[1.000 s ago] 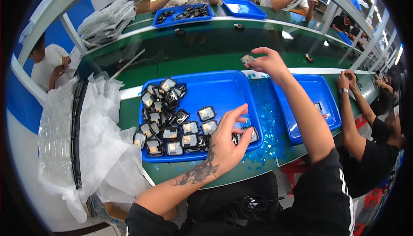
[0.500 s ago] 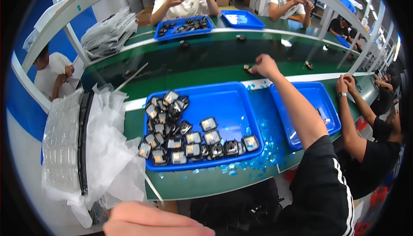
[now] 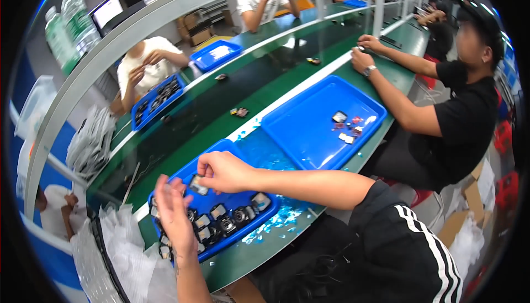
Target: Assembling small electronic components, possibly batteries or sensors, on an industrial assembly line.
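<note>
Green tabletop (image 3: 259, 250) runs along a long assembly line, with a dark conveyor belt (image 3: 221, 109) beyond it and other people seated on both sides. To the left of our hands we see a heap of clear plastic bags (image 3: 124, 259) on the tabletop, touching the near-left corner of a blue tray (image 3: 243, 231).

Our left hand (image 3: 174, 214) hovers over the left part of that tray, palm turned inward, fingers spread and loose, gripping nothing we can make out. Below and around it the tray holds many small black square parts (image 3: 226, 224) with round lens-like centres, packed in rows toward the tray's near and left side.

Just right of the left hand, our right hand (image 3: 223, 171) is pinched on one small black part (image 3: 197, 184), held just above the tray between thumb and fingertips. The two hands stand near each other, not touching.

Right of our right forearm lie scraps of bluish film (image 3: 276, 220) on the tabletop. Farther right sits a second blue tray (image 3: 309, 132), mostly bare, with a few small parts (image 3: 345, 129) near its far-right corner, in front of a person in a black shirt (image 3: 464, 115).
</note>
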{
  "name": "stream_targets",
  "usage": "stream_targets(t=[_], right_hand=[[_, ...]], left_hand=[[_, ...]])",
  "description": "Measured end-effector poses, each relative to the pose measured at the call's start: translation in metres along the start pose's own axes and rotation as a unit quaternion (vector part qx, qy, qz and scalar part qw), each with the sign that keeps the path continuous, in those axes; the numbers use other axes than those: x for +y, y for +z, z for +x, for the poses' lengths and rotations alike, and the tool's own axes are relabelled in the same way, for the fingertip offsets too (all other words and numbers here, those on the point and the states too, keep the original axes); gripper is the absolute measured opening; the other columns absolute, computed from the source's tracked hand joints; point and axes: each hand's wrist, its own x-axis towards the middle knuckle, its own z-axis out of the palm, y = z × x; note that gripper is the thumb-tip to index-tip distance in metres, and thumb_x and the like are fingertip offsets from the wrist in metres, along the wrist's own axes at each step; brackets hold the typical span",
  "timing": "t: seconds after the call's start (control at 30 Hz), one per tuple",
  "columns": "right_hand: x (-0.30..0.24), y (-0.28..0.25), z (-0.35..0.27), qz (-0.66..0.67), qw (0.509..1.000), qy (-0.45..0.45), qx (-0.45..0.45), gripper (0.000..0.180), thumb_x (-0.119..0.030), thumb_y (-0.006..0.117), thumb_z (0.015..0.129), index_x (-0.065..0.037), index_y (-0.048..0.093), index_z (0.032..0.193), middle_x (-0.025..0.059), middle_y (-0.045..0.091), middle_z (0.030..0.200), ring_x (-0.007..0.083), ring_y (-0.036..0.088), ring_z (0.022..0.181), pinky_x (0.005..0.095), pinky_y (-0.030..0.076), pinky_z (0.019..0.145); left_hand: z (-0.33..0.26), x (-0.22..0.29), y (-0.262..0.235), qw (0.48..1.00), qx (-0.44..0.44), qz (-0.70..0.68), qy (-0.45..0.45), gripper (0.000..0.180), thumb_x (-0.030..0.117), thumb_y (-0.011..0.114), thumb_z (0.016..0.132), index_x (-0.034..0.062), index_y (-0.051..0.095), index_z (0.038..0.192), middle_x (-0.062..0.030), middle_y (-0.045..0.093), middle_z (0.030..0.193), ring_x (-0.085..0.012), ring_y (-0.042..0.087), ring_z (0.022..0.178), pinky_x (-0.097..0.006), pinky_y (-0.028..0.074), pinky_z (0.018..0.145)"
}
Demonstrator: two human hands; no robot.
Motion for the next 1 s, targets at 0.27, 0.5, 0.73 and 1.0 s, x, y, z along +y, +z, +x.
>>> stream_targets(t=[0.27,0.5,0.73,1.0], right_hand=[[-0.002,-0.067,-0.084,0.055,0.995,0.011,0.085,0.023,-0.020,0.070,0.086,-0.003,0.068,0.100,0.0104,0.068,0.086,0.0172,0.067,0.070,0.0318,0.053,0.063],[0.089,-0.259,-0.176,-0.499,0.840,0.176,0.115,0.016,-0.012,0.072,0.076,-0.007,0.069,0.090,0.0124,0.069,0.088,0.0303,0.067,0.086,0.0398,0.053,0.076],[0.093,-0.263,-0.179,-0.397,0.891,0.207,0.076,0.022,-0.006,0.069,0.076,-0.004,0.057,0.095,0.0143,0.068,0.086,0.0321,0.067,0.086,0.0404,0.052,0.074],[0.016,-0.190,-0.166,-0.303,0.906,0.037,0.293,0.015,0.003,0.067,0.078,0.001,0.066,0.093,0.0062,0.064,0.081,0.0112,0.058,0.068,0.0246,0.047,0.064]], left_hand=[[-0.014,-0.026,0.046,0.966,-0.119,-0.158,-0.165,0.031,0.026,0.049,0.102,-0.0028,0.059,0.111,-0.0152,0.068,0.099,-0.0222,0.069,0.085,-0.030,0.058,0.075],[-0.015,-0.028,0.042,0.965,-0.124,-0.177,-0.149,0.023,0.020,0.051,0.100,0.0003,0.058,0.110,-0.0172,0.067,0.101,-0.0225,0.069,0.082,-0.028,0.057,0.072],[-0.017,-0.036,0.034,0.967,-0.120,-0.156,-0.160,0.015,0.007,0.057,0.095,-0.0041,0.061,0.104,-0.0150,0.068,0.098,-0.0234,0.070,0.083,-0.029,0.059,0.072],[-0.023,-0.027,0.034,0.953,-0.175,-0.174,-0.178,0.036,0.012,0.053,0.098,0.0049,0.048,0.132,-0.0136,0.062,0.112,-0.0219,0.066,0.096,-0.032,0.057,0.077]])
